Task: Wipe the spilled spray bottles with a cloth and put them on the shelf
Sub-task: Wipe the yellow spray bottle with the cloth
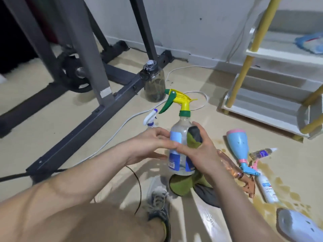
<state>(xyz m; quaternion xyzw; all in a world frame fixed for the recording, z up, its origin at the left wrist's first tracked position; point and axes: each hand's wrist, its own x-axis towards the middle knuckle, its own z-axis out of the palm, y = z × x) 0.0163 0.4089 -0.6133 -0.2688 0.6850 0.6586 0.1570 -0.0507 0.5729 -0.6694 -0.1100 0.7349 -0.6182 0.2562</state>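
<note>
Near the knee, the clear spray bottle (180, 128) is held upright over the floor (61, 128), the left hand (153, 142) with its grip curled round its side and the right hand (197, 152) with its grip clamping a green cloth (194, 137) against it, while to the right other bottles (237, 145) lie in a brown spill (286, 194), the shelf (262, 105) beyond.

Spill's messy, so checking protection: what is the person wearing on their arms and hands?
Nothing that shows: the left hand and right hand are gloveless, and both arms are bare with no sleeves in view. No watch, rings or bands are visible.
</note>
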